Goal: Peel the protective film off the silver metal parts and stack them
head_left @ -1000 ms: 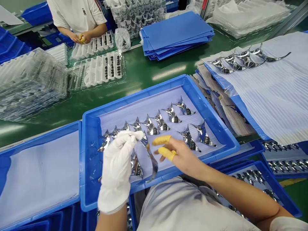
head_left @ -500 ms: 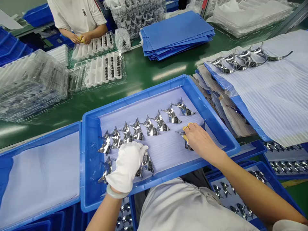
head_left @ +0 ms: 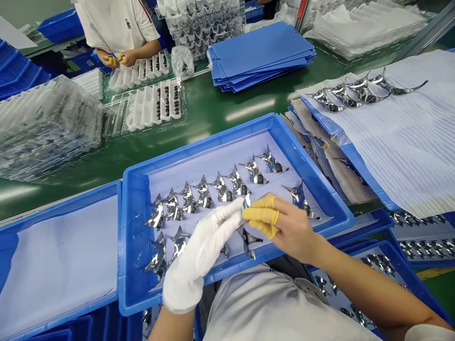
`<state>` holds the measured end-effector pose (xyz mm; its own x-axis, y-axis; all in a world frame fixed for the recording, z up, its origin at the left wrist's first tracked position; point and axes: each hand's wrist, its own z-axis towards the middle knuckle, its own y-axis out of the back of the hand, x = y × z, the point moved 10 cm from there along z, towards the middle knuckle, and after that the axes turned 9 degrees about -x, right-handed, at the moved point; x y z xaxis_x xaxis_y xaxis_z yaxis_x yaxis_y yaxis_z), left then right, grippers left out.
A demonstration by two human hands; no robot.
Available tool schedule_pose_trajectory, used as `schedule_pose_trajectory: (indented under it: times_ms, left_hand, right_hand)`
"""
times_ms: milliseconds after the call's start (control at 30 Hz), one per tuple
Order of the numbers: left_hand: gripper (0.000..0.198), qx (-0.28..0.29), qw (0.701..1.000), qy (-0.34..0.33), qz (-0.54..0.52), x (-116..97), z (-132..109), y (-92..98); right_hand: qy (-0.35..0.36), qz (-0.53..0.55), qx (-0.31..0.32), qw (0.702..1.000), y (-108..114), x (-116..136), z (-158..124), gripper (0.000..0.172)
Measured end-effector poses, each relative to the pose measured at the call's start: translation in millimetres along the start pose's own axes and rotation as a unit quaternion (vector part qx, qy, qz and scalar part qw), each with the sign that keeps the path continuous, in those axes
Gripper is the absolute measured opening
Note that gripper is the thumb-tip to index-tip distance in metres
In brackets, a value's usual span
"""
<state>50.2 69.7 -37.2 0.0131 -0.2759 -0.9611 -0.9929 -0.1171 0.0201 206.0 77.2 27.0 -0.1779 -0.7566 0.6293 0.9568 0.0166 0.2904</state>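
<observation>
In front of me a blue tray [head_left: 199, 154], lined with white sheet, holds rows of shiny, pointed chrome-like metal pieces [head_left: 202, 193]. My left hand [head_left: 202, 251] wears a white glove, and its fingertips pinch the upper end of one curved metal piece [head_left: 248, 239] above the tray's front part. On the same piece, from the right, are the closed fingers of my right hand [head_left: 284, 222], which have yellow finger cots. The fingers hide part of this piece. Right of my right hand, a single metal piece [head_left: 300, 199] lies on the liner.
A lined blue tray [head_left: 67, 255] stands to the left. Blue sheets [head_left: 261, 54] are stacked on the green bench [head_left: 202, 111]. More metal pieces [head_left: 359, 92] lie on white sheeting at right. Across the bench a co-worker [head_left: 117, 28] works beside clear plastic trays [head_left: 53, 123].
My right hand has moved left from the tray's right side, leaving a metal piece there. My left hand has risen rightward, and both hands now meet on one piece.
</observation>
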Motion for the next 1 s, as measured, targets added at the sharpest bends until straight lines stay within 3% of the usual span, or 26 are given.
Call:
schedule_pose_trajectory:
  times_ms: [100, 200, 333, 500, 567, 667, 733, 800, 900, 1000]
  left_hand:
    - [0.038, 0.05, 0.998, 0.002, -0.035, 6, 0, -18.8]
    - [0.039, -0.016, 0.997, 0.006, -0.07, 13, -1, -4.9]
    - [0.043, -0.083, 0.993, 0.022, -0.084, 20, -6, 14.9]
    - [0.023, -0.148, 0.987, 0.019, -0.055, 11, -8, 24.7]
    - [0.028, -0.171, 0.983, 0.027, -0.052, 8, -9, 25.7]
    - [0.037, -0.196, 0.979, 0.051, -0.038, 7, -12, 29.0]
    - [0.04, -0.201, 0.977, 0.063, -0.023, 7, -13, 33.0]
    - [0.04, -0.182, 0.981, 0.062, -0.009, 6, -13, 33.7]
    - [0.041, -0.105, 0.993, 0.054, 0.005, 6, -13, 23.0]
    - [0.079, -0.02, 0.998, 0.058, 0.016, 7, -15, 4.9]
  right_hand:
    - [-0.003, 0.025, -0.018, 1.0, -10, 12, 0, 0.027]
    - [-0.058, 0.037, -0.025, 0.997, -12, 8, -1, 0.029]
    - [-0.152, 0.107, 0.075, 0.98, -28, -1, -7, 0.015]
    - [-0.217, 0.176, 0.13, 0.951, -38, -4, -15, 0.013]
    - [-0.305, 0.224, 0.148, 0.914, -47, -14, -25, 0.015]
    - [-0.462, 0.317, 0.139, 0.817, -60, -27, -44, 0.021]
    - [-0.524, 0.366, 0.112, 0.761, -64, -32, -51, 0.027]
    - [-0.546, 0.392, 0.086, 0.735, -66, -35, -52, 0.03]
    - [-0.552, 0.412, 0.06, 0.723, -67, -37, -51, 0.029]
    - [-0.551, 0.428, 0.039, 0.715, -68, -38, -50, 0.026]
